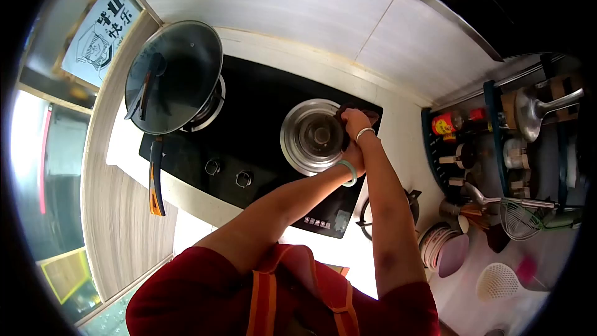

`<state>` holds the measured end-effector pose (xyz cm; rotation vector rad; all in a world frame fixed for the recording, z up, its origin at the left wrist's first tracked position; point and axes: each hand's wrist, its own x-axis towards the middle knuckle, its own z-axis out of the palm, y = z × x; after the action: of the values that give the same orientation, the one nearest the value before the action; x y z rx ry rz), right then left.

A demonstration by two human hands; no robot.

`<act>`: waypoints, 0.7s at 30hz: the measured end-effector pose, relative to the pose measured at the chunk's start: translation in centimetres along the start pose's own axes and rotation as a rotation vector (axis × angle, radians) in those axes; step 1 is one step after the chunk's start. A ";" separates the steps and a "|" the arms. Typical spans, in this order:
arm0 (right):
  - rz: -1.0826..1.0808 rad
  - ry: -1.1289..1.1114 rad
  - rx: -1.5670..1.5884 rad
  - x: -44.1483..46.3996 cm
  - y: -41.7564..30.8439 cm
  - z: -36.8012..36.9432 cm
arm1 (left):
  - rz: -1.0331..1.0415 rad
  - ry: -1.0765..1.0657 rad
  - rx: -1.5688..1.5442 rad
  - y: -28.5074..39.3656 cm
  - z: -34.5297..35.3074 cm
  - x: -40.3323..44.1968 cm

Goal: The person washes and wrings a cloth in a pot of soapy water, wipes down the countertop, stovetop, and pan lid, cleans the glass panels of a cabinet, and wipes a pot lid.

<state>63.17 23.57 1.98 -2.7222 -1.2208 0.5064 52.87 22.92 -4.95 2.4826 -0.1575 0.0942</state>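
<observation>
A round steel pot (pixel 297 157) stands on the right side of the black glass cooktop (pixel 261 93). In its middle shows a round, knob-like shape; I cannot tell whether this is a glass lid or the pot's inside. Both my hands meet at the pot's right rim, around a dark brown cloth (pixel 369 116). My right hand (pixel 356 122), with a silver bracelet at the wrist, is closed on the cloth. Just below it, my left hand (pixel 353 154), with a pale green bangle, is closed against the cloth too, its fingers partly hidden.
A wok with a glass lid (pixel 186 81) sits at the left burner, handle (pixel 156 180) toward me. Two knobs (pixel 244 178) lie along the cooktop. At right are a rack with sauce bottles (pixel 444 124), hanging utensils (pixel 528 118), stacked bowls (pixel 435 249) and a round black-rimmed stand (pixel 411 202).
</observation>
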 end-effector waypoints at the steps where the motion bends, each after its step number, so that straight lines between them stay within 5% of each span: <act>1: -0.006 0.016 0.000 0.3 0.0 -0.1 | 0.006 0.007 0.014 -0.8 2.4 0.9; 2: -0.035 0.022 0.018 0.2 -0.1 -0.1 | -0.072 0.073 -0.395 -2.2 6.8 2.0; 5: 0.033 -0.041 0.070 -1.3 -0.3 -1.5 | 0.014 -0.117 -0.043 0.2 -2.5 1.3; 7: -0.207 0.428 0.215 -3.9 0.6 -0.8 | 0.011 -0.156 -0.075 1.2 -7.3 -0.3; 10: 0.131 0.683 0.580 -8.3 0.5 1.2 | -0.092 0.057 -0.299 1.3 -12.1 -2.0; 13: 0.469 0.545 1.223 -10.3 -1.5 4.0 | 0.141 0.128 -0.049 -0.2 -13.1 0.3; 15: 0.409 0.539 1.052 -9.1 -1.4 6.0 | 0.222 0.044 0.047 -1.3 -12.9 3.1; 17: 0.361 0.573 0.789 -7.9 -1.4 7.0 | 0.069 -0.565 0.262 -1.9 -12.9 5.7; 21: 0.409 0.292 0.933 -6.9 -0.6 3.7 | 0.074 -0.630 0.314 -4.4 -11.1 8.2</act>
<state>57.14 18.75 0.39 -2.0829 -0.2204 0.5125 61.29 32.39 2.07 2.7349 -0.5319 -0.6866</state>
